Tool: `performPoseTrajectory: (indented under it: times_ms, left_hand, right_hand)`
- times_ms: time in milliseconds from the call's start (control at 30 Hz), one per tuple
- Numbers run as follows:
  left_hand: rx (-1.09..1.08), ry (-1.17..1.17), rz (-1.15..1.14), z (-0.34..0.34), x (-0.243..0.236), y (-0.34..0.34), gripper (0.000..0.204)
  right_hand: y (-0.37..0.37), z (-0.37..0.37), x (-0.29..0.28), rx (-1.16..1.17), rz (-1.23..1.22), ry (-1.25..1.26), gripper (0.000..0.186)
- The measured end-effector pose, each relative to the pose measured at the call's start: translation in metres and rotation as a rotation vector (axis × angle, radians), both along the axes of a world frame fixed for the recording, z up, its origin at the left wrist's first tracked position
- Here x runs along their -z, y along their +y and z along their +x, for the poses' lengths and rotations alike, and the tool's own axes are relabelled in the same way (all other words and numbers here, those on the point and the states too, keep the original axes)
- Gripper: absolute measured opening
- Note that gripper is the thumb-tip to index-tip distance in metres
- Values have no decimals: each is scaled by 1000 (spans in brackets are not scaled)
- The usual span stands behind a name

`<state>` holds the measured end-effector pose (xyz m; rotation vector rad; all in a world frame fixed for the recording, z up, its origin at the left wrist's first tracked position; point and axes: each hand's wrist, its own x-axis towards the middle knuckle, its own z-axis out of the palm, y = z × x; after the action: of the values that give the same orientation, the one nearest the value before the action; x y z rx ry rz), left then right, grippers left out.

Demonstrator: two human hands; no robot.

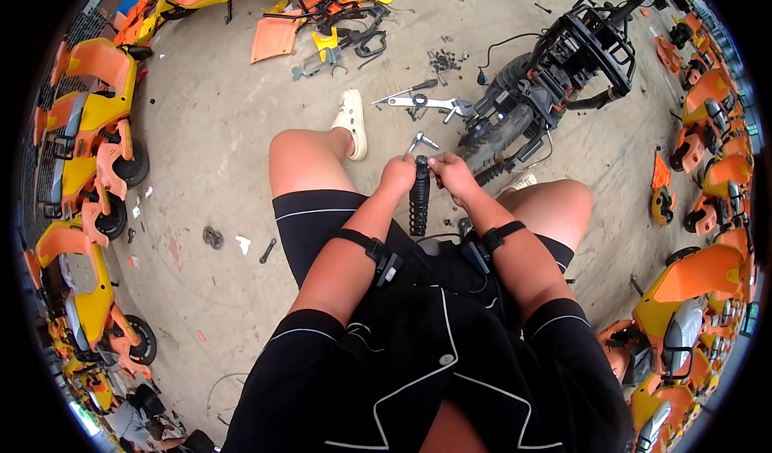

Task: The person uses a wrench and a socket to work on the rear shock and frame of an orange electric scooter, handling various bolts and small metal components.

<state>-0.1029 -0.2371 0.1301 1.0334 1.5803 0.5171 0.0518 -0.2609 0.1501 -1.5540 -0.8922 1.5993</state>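
As the right hand (455, 175) pinches its fingers nearly together at the top of a black coil-spring shock absorber (419, 204), centre of the frame, the left hand (396, 176) curls its fingers alongside; what they grip, I cannot tell. A silver wrench (429, 143) shows just above, a stripped vehicle frame (555, 71) upper right.

We're looking steeply down from the head, wide fisheye. We're facing past our lap (320, 218) toward the floor (217, 151), seeing left hand (397, 175) and right hand (452, 173) close, near mid-frame.
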Motion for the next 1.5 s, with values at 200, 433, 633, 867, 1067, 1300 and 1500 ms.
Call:
performPoseTrajectory:
  times_ms: [200, 433, 633, 867, 1067, 1300, 1500]
  left_hand:
    - [44, 57, 83, 1, -4, 1, 50]
    - [71, 92, -19, -8, 36, -3, 45]
    - [77, 92, -242, 2, 10, -16, 44]
    - [175, 202, -53, -1, 30, -9, 46]
    - [136, 122, 14, 0, 11, -10, 52]
    - [141, 117, -31, -3, 0, -9, 50]
    - [138, 195, 37, 1, 18, -12, 51]
  right_hand:
    - [-1, 2, -10, -25, -18, -32, 18]
    - [-8, 3, 3, -22, -207, 109, 17]
    - [-13, 8, 12, -37, -337, -9, 17]
    - [-7, 6, 12, -30, -276, 14, 18]
    - [-6, 8, 3, -10, -221, 42, 17]
    - [-4, 4, -3, 0, -242, 73, 19]
    - [-7, 6, 10, -10, -250, 33, 18]
